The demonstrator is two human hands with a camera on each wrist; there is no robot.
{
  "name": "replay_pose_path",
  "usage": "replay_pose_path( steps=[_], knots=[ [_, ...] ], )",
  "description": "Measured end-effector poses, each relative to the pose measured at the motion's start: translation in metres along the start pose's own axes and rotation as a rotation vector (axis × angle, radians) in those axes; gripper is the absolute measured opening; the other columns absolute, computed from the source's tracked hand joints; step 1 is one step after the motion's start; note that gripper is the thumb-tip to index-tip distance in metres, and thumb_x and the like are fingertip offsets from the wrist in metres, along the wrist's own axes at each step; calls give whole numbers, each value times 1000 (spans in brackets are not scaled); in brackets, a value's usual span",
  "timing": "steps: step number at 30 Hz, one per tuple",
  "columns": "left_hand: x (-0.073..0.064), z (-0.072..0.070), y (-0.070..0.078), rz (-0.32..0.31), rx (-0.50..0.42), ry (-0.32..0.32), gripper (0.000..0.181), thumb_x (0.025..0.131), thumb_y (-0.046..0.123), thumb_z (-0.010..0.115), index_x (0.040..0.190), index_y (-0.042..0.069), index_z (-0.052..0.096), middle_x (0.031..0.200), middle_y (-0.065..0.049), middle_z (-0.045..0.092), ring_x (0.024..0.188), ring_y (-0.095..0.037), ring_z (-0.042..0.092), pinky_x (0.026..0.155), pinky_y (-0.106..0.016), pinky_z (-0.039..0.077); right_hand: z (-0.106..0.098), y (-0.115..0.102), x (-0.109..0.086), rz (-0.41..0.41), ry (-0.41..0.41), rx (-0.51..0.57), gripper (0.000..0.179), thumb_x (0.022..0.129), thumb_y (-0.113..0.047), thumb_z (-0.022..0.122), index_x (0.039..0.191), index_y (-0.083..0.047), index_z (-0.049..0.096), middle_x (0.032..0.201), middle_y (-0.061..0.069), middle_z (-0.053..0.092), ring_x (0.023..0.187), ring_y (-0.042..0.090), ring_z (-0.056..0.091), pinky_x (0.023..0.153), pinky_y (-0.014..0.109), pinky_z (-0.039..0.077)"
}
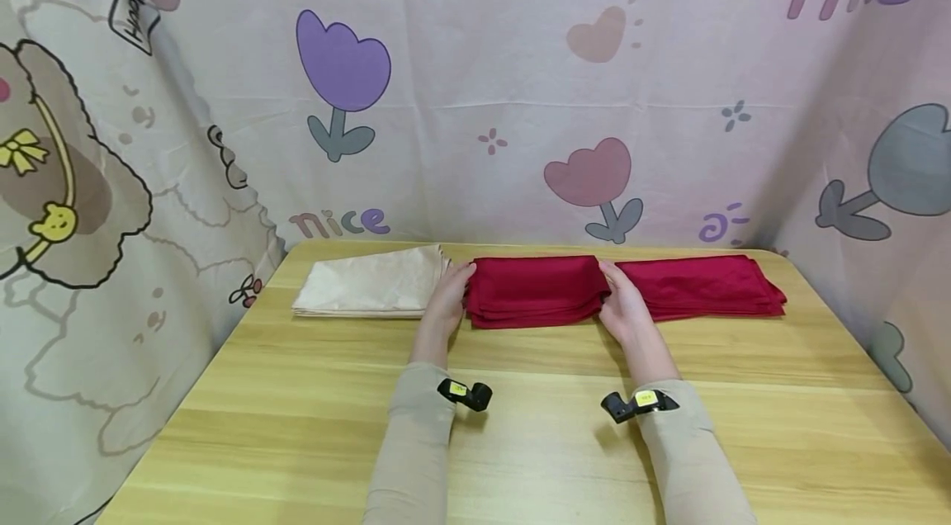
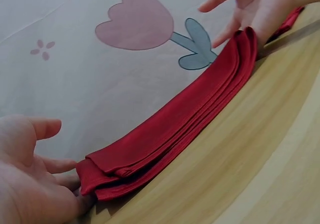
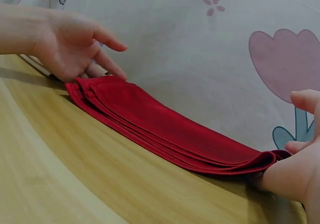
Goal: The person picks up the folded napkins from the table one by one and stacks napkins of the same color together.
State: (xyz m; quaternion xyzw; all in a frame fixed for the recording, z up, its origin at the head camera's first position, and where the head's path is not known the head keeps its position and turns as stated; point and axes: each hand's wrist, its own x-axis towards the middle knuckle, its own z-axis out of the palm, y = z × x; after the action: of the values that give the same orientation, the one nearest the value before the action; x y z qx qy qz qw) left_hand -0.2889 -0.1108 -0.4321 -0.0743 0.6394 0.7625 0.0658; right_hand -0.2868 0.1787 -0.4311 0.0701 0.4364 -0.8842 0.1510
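Note:
A folded stack of dark red cloth (image 1: 537, 290) lies at the middle of the table's far side, its layered edges facing me. At its left end is my left hand (image 1: 447, 294); in the left wrist view this hand (image 2: 30, 176) has its thumb raised off the fabric and its fingers against the end of the stack. My right hand (image 1: 622, 306) is at the opposite end. Its thumb also stands away from the red cloth (image 3: 170, 131) in the right wrist view, with the fingers (image 3: 295, 146) extended at the looped end and partly hidden.
A folded cream cloth (image 1: 371, 286) lies left of the red stack, close by my left hand. Another folded red cloth (image 1: 702, 286) lies to the right, beyond my right hand. Behind the wooden table (image 1: 535, 426) hangs a printed curtain (image 1: 461, 38), which also covers both sides.

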Motion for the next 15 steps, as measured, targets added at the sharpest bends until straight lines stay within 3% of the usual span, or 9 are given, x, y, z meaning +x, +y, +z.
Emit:
replay_pose_path(
  steps=[4,9,12,15],
  knots=[
    [-1,8,2,18,75,17,59,101,25,49,152,2,29,162,-13,19,151,-29,15,123,-43,17,2,1,-1,-16,7,-71,67,104,-23,42,158,-23,2,162,-14,-20,144,21,-34,120,43,-20],
    [-2,14,4,26,156,29,61,99,29,53,153,10,32,163,-8,19,151,-27,15,124,-43,16,5,3,-1,-38,17,-144,54,105,-18,41,155,-18,20,164,-10,-14,149,20,-23,122,43,-13],
    [-2,15,5,20,161,28,62,99,31,54,153,13,32,162,-6,21,151,-27,15,123,-44,16,6,5,0,-41,21,-178,54,105,-18,41,155,-18,22,164,-10,-15,150,19,-20,122,45,-13],
    [-1,16,4,16,123,34,61,99,30,54,153,12,32,164,-6,15,152,-26,11,124,-44,16,5,6,1,-34,24,-210,58,105,-19,41,157,-16,17,164,-10,-17,149,20,-24,121,48,-15]
  ],
)
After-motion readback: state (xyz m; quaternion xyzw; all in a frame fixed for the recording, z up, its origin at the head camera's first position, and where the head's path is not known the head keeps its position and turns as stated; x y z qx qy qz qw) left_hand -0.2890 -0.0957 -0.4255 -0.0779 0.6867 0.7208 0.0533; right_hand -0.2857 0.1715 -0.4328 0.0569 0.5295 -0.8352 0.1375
